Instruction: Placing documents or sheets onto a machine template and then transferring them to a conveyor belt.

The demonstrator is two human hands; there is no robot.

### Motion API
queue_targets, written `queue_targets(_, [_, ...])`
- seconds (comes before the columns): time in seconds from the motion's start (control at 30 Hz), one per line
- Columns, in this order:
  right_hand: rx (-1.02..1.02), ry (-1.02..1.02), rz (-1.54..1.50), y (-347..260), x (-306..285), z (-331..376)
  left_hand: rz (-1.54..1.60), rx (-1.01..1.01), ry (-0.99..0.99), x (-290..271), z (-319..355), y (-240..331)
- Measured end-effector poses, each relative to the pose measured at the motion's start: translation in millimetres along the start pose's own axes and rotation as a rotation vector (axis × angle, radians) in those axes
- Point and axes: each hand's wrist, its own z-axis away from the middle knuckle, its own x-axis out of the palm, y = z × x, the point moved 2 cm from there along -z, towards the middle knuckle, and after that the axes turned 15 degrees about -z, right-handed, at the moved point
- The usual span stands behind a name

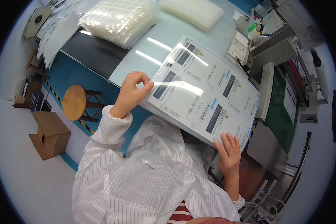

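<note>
A stack of glossy, see-through sheets (198, 76) printed with dark blocks, blue lettering and line drawings lies tilted across the near part of the table in front of me. At its left edge my left hand (132, 91) is closed, thumb and forefinger pinched on the edge of the top sheet. A bright streak of glare runs over the sheet from those fingertips. My right hand (230, 154) rests flat on the near right corner of the stack, fingers stretched out, holding nothing.
Clear-wrapped stacks of sheets (119, 20) and a pale stack (192, 13) sit at the table's far side. A machine with a green bed (276, 108) stands to the right. A wooden stool (75, 102) and cardboard box (50, 135) are on the left.
</note>
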Motion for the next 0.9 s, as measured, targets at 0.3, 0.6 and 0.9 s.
queue_targets(0.3, [0.073, -0.007, -0.020, 12, 10, -1, -0.219, 0.008, 0.065, 6, 4, 2])
queue_targets(0.6, [0.098, -0.013, -0.050, 13, 12, 1, -0.251, 0.022, 0.092, 7, 8, 2])
queue_targets(0.9, [0.066, 0.071, -0.049, 25, 15, 5, -0.395, 0.119, 0.023, 4, 2, 2])
